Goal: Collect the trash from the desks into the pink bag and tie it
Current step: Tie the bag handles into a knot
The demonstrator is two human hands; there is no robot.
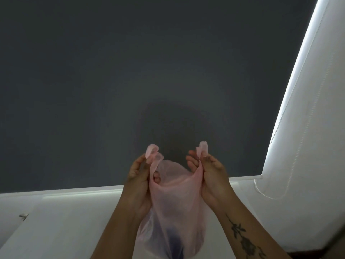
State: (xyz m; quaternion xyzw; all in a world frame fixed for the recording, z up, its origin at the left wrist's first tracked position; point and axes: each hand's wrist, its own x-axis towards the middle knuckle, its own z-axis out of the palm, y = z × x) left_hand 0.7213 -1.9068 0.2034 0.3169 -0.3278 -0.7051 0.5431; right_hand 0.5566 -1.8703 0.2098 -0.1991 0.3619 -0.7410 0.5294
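A thin, see-through pink bag hangs in front of me, low in the middle of the head view. Dark bluish stuff shows through its lower part. My left hand pinches the bag's left handle loop, which sticks up above the fingers. My right hand pinches the right handle loop the same way. The two handles are held apart and the bag's mouth sags between them. The bag's bottom runs out of the frame.
A dark grey wall fills most of the view. A white roller blind with a bead cord hangs at the right. A white ledge runs below the wall, with a small dark mark at the left.
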